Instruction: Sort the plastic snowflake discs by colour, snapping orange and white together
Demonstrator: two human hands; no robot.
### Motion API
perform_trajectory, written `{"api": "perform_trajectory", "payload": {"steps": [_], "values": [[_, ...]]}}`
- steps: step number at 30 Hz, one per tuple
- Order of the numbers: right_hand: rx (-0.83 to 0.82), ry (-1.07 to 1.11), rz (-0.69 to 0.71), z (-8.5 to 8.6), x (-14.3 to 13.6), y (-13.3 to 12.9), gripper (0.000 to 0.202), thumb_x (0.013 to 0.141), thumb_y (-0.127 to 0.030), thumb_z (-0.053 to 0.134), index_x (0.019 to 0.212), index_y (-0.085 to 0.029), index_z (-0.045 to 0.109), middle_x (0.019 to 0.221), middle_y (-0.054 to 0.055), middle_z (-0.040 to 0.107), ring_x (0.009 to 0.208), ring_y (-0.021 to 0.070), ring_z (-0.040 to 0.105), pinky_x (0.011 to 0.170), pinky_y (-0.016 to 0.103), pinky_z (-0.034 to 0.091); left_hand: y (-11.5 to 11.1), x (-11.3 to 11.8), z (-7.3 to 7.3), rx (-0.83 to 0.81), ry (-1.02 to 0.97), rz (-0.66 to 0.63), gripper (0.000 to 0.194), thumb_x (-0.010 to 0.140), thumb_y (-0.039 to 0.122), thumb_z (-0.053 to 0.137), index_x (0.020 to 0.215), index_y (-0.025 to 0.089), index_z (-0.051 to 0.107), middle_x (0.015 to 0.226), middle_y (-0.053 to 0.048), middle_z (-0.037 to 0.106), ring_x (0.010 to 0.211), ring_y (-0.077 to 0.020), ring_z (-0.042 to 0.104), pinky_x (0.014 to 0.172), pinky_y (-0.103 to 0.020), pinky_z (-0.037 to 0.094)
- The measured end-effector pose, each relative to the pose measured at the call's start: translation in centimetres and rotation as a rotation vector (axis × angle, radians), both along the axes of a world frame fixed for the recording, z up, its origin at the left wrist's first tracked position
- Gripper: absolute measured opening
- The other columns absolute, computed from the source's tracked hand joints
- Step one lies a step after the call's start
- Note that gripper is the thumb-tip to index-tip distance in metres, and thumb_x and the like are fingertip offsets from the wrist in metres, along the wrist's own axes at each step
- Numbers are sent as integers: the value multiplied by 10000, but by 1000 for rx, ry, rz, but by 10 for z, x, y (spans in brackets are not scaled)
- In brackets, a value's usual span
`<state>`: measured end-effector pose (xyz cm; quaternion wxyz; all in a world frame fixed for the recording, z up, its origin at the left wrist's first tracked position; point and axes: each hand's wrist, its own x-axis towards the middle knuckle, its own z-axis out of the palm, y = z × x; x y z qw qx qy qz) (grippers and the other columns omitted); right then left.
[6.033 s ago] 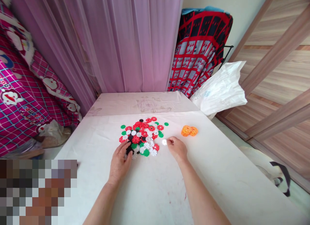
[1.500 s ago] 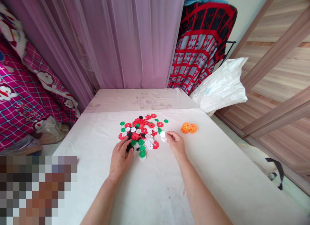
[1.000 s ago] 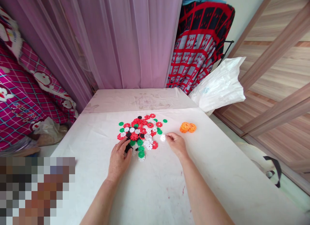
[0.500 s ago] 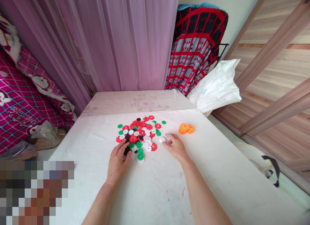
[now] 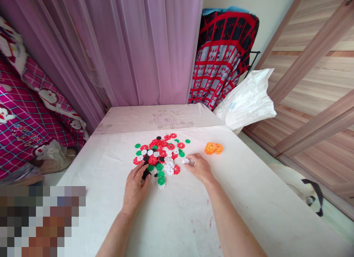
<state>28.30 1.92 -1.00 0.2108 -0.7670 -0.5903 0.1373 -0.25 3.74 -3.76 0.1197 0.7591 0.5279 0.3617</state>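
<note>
A mixed pile of notched plastic snowflake discs [image 5: 153, 160] in red, white, green and black lies on the table. At its near left edge rests my left hand [image 5: 136, 187], fingers curved and thumb apart, touching black discs [image 5: 146, 173] without a visible grip. To the right of the pile, my right hand [image 5: 200, 169] pinches a small stack of white snowflake discs [image 5: 186, 161] between thumb and fingers, low over the tabletop. Beyond that hand, orange snowflake discs [image 5: 210, 148] form a separate stacked group.
A pale cloth covers the table [image 5: 177, 220]. A white plastic bag [image 5: 249, 100] hangs past its right edge, near a red-and-black patterned cloth [image 5: 218, 61]. Purple curtains [image 5: 143, 46] stand behind, and wooden doors [image 5: 309, 83] are on the right.
The fingers of my right hand have closed in around the white discs. My left hand stays at the pile's edge, and the view has shifted slightly.
</note>
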Motion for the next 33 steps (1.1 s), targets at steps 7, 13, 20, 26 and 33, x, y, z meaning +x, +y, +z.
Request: {"api": "perform_trajectory", "payload": {"steps": [7,13,20,26,33], "values": [[55,-84,-59,0,-12,0,227,835,-363,676,1043,-280,713,1062,26,652,897,167,623,753,261,422,-1,1,1,-6,-2,15,385,896,366,503,1209,234,684,1318,-91,663,1183,-276,624,1036,-490,505],[69,-113,-95,-1,-15,0,161,832,-325,667,978,-287,724,1019,18,647,817,155,609,698,259,404,-1,1,1,0,0,12,382,893,356,504,1205,228,682,1321,-92,663,1180,-280,624,1037,-501,503],[93,-117,-101,-4,-14,-1,264,835,-360,659,1080,-273,705,1067,36,653,890,182,625,726,266,429,-1,1,2,0,3,7,385,902,357,492,1204,212,681,1314,-103,665,1165,-278,633,1035,-499,504],[279,-84,-62,-8,-27,-10,207,880,-321,582,1023,-249,714,1022,33,673,761,139,612,710,250,444,0,0,0,2,11,-4,379,911,357,492,1214,226,677,1336,-101,651,1176,-275,629,1037,-494,501],[239,-119,199,3,-61,-24,149,808,-364,694,925,-274,718,974,25,677,937,181,639,773,251,483,-9,1,3,47,206,-150,646,794,567,681,1375,305,575,1545,-138,449,1430,-379,393,1154,-658,276]]}}
